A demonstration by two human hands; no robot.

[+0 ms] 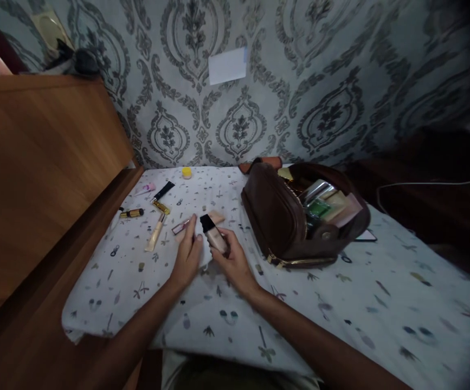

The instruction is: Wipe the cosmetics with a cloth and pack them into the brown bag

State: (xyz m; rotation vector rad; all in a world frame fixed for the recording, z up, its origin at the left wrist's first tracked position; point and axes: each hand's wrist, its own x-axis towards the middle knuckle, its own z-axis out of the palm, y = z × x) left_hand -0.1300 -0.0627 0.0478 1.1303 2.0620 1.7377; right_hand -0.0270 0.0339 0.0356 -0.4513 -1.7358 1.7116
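Observation:
My right hand (232, 260) is closed around a foundation bottle (215, 236) with a black cap, tilted up and to the left. Close beside it, my left hand (188, 253) has its fingers together on a thin white tissue (205, 253), part of which shows between the hands. Just beyond my left fingers lies a small pinkish item with a dark edge (181, 226), partly covered. A flat beige piece (217, 218) sits behind the bottle, its kind unclear. To the left is a beige tube (155, 234) on the patterned sheet (129, 276).
An open brown cosmetic bag (277, 216) full of packages stands to the right. Farther left lie a black tube (164, 190), a gold-coloured tube (160, 207), a black-and-gold cylinder (132, 213), a pink item (145, 188) and a yellow-lidded jar (186, 173). A wooden cabinet (47, 173) borders the left.

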